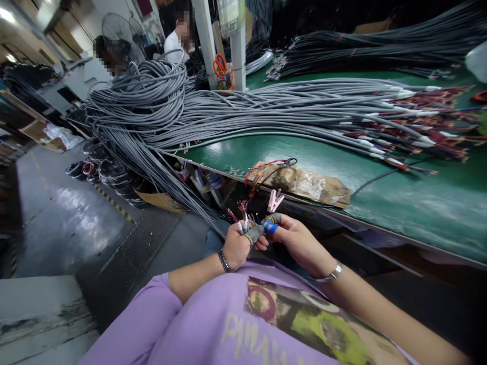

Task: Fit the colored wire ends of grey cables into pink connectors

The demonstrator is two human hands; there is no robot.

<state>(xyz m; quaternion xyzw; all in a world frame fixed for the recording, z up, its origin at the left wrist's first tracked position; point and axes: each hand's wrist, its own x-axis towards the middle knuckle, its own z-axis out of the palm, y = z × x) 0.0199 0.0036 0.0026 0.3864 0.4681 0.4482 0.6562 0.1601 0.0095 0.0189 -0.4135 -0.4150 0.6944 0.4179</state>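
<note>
My left hand (236, 247) is closed round the end of a grey cable (213, 218). Its stripped coloured wire ends (243, 212) stick up above my fist. My right hand (294, 238) pinches those wire ends, its fingertips covered by grey and blue finger cots (270, 226). Both hands are held close together in front of my chest, just below the edge of the green table (399, 203). A pink clip (274, 199) hangs from the table edge right above my hands.
A large bundle of grey cables (236, 109) lies across the table and droops over its left end to the floor. A taped cardboard piece (304, 182) with red and black wires sits at the table edge. Other people work at the back left.
</note>
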